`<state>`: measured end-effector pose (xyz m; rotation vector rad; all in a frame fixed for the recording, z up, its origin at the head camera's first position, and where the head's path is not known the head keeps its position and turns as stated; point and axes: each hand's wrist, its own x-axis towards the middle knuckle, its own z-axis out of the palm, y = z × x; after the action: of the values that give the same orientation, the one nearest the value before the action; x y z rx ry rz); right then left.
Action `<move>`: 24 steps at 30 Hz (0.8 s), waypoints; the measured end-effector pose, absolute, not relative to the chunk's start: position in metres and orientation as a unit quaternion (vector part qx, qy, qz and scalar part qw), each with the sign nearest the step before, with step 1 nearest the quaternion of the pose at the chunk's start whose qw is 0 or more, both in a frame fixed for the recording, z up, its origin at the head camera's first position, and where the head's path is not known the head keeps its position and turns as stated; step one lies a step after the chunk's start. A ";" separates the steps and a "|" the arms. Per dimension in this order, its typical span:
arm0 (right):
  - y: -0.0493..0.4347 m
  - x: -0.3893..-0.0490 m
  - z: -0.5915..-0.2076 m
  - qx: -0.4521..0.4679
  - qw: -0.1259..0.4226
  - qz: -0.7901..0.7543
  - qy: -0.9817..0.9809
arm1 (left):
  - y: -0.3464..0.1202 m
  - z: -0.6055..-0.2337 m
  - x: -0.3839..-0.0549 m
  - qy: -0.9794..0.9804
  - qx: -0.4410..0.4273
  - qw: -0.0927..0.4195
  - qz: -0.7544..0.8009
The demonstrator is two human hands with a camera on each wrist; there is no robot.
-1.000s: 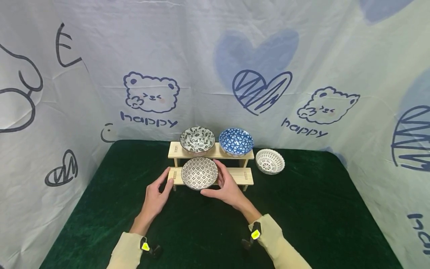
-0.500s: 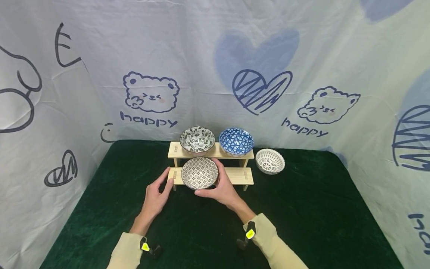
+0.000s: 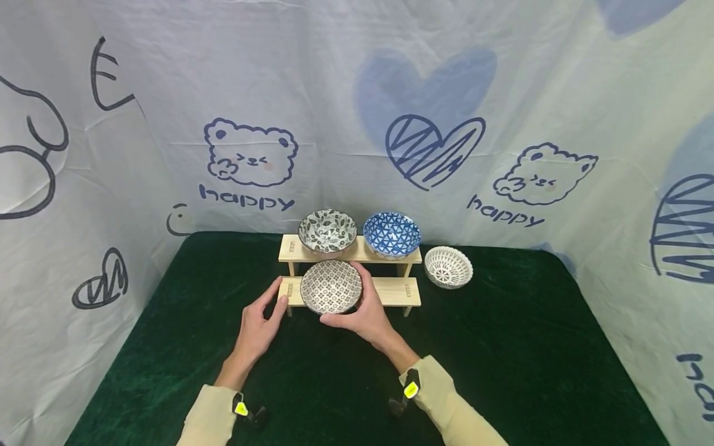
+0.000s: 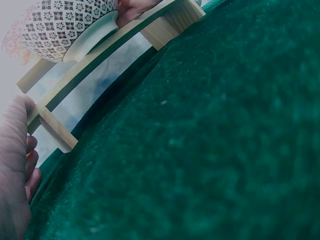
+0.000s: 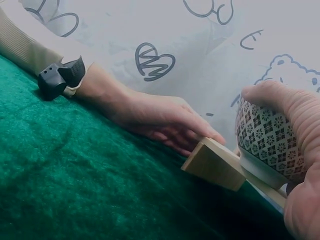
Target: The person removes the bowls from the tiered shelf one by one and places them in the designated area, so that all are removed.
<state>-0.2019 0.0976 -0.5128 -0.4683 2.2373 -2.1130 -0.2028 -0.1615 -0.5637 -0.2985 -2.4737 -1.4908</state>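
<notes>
A bowl with a small dark floral lattice [image 3: 331, 287] sits on the left part of the lower step of a two-step wooden stand [image 3: 397, 292]. My right hand [image 3: 369, 317] holds this bowl from its right side, thumb at the front and fingers round the back. In the right wrist view, the bowl's white foot [image 5: 262, 172] is right at the board. My left hand [image 3: 256, 329] grips the lower step's left end between thumb and fingers; the thumb [image 4: 20, 106] shows on the board in the left wrist view.
On the upper step stand a leaf-patterned bowl [image 3: 328, 231] and a blue triangle-patterned bowl [image 3: 392, 235]. A white bowl with dark dashes [image 3: 449, 267] is on the green cloth [image 3: 519, 347] right of the stand. A printed curtain [image 3: 334, 93] surrounds the back and sides.
My right hand has shifted slightly left and closer round the bowl, its thumb sliding left along the front rim. The bowl and my left hand have stayed in place.
</notes>
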 end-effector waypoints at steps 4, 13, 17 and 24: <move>0.096 -0.202 -0.515 -0.150 0.003 -0.677 0.721 | -0.161 -0.564 -0.203 -0.847 -0.100 0.115 -0.509; 0.096 -0.198 -0.515 -0.157 -0.014 -0.670 0.726 | -0.161 -0.563 -0.203 -0.848 -0.099 0.109 -0.509; 0.098 -0.195 -0.514 -0.159 -0.015 -0.670 0.725 | -0.161 -0.563 -0.203 -0.847 -0.099 0.116 -0.509; 0.105 -0.188 -0.513 -0.142 -0.013 -0.665 0.733 | -0.162 -0.564 -0.203 -0.845 -0.099 0.117 -0.511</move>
<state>-0.1877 0.1054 -0.5129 -0.4494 2.3225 -2.1064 -0.2028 -0.1617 -0.5640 -0.2899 -2.4742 -1.4969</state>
